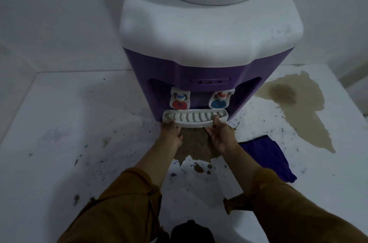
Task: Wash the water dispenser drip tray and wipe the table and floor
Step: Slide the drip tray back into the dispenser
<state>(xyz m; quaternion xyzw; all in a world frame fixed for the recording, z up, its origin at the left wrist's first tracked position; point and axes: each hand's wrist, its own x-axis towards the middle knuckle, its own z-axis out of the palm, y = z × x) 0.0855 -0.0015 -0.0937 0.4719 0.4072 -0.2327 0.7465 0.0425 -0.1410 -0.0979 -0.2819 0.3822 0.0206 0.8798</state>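
A purple and white water dispenser stands on a white table. Its white slatted drip tray sits at the base, under the red tap and the blue tap. My left hand grips the tray's left front corner. My right hand holds the tray's right end, with fingers curled over its rim. A purple cloth lies on the table just right of my right forearm.
Brown spilled liquid spreads to the right of the dispenser, and another brown puddle lies between my hands. Dark specks dot the tabletop. White walls close in behind and at the left.
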